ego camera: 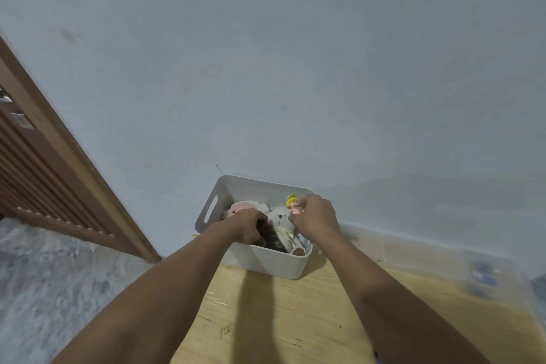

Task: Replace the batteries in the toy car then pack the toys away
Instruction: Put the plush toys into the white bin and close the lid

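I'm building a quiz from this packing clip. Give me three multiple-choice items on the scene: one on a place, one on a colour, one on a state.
1. Where does the bin stand?
A. on the wooden table against the wall
B. on the grey carpet
C. on a shelf

2. What colour is the bin?
A. blue
B. white
C. brown

3. What is the left hand doing?
A. resting flat on the table
B. hanging open above the bin
C. gripping a dark toy inside the bin

Answers: 1 A, the bin sits at the table's far edge, by the wall. 2 B, its walls and handle slot are white. 3 C, the fingers wrap around the dark toy beside the white plush, while the right hand holds a small figurine.
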A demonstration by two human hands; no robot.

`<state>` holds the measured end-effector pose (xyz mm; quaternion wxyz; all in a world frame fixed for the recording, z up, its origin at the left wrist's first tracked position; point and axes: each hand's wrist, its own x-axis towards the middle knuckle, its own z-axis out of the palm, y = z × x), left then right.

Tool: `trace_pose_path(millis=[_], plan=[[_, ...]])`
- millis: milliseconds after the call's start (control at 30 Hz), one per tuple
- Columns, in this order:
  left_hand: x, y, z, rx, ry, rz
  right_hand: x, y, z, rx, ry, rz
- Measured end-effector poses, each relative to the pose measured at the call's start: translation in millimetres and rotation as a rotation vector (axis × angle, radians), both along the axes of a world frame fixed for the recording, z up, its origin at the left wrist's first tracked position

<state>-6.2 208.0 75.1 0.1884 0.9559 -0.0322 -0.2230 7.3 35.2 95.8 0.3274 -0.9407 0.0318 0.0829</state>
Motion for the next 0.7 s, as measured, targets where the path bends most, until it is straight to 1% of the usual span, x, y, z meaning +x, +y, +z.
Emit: trace_pose_path(millis=[67,133,300,467,633,700], plan=[[-1.1,2.5,0.4,0.016,-0.006,0.019,1.0,7.0,-2.8,-0.034,0.028,0.018],[-1.4,7.0,0.7,-0.015,0.009,0.043,1.2,14.2,-4.4,-0.045,0.056,0.024],[-2.0,20.9,5.2,-0.104,0.012,0.109,5.9,37.4,-9.7,0.024,0.141,0.007],[-5.6,33.8,2.6,-0.126,0.010,0.155,16.5,62.1,-22.5,0.060,0.153,-0.009],[-9.2,42.8,-3.6,-0.115,0.012,0.167,20.2,76.1,-33.5,0.025,0.158,-0.016],[-7.7,43.4,-4.7,-0.119,-0.001,0.194,19.5,79.0,-36.9,-0.039,0.135,0.024]])
